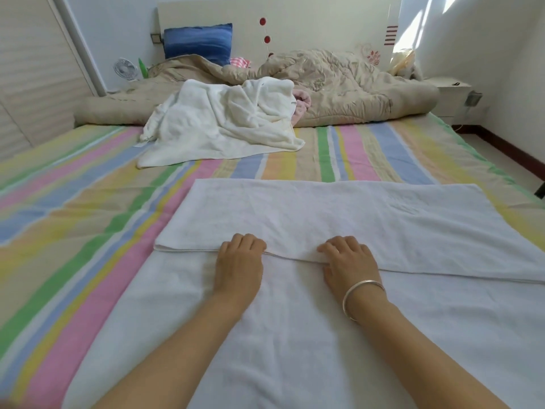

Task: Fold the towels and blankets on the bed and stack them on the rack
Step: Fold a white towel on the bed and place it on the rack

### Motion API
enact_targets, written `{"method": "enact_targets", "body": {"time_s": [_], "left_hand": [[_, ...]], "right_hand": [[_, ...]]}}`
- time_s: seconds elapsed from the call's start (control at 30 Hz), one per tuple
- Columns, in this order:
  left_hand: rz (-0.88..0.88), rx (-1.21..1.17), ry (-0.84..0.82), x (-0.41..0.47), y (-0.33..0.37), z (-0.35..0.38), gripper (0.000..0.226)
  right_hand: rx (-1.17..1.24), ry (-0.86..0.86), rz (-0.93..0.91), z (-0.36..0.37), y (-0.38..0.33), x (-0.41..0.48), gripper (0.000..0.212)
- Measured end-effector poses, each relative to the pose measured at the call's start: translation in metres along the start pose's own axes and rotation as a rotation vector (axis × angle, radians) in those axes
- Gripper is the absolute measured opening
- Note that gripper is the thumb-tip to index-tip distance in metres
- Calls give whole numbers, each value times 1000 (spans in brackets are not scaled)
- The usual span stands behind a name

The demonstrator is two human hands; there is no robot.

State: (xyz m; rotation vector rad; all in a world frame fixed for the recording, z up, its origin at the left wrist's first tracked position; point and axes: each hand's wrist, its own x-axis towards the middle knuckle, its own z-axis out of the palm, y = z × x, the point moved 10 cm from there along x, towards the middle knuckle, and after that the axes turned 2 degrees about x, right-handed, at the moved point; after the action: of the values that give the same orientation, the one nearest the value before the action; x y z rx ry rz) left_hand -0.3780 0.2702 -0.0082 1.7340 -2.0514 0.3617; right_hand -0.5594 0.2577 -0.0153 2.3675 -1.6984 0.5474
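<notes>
Reaching in from six o'clock, both forearms lie over the near half of a white towel [295,335] spread flat on the striped bed sheet [88,216]. The towel's far part is folded toward the person as a flap.

The left hand [239,261] sits knuckles-up at the flap's near edge, its fingers curled narrowly onto that edge. Whether the thumb is underneath cannot be seen. The right hand [349,261], near it toward three o'clock with a stretch of flap edge between them, holds the same edge with bent fingers. A silver bangle [364,299] circles its wrist.

The flap's edge runs from nine o'clock to three o'clock, slanting nearer on the right, where it leaves the frame. Bare sheet lies open at nine o'clock and beyond the flap at twelve.

Farther off at twelve o'clock, a crumpled white towel [224,122] rests against a beige quilt [339,93]. A blue pillow [197,42] is at eleven and a nightstand [451,93] at two.
</notes>
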Motion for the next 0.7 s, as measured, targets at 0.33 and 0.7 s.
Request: {"method": "enact_targets", "body": {"time_s": [0.33,0.7], "left_hand": [[312,342,1,16,-25,-15,32],[43,-300,-277,-52,-66,3,52]], "right_hand": [[-101,68,-26,-1,-14,0,32],[95,109,-27,-11,-46,-44,37]]}}
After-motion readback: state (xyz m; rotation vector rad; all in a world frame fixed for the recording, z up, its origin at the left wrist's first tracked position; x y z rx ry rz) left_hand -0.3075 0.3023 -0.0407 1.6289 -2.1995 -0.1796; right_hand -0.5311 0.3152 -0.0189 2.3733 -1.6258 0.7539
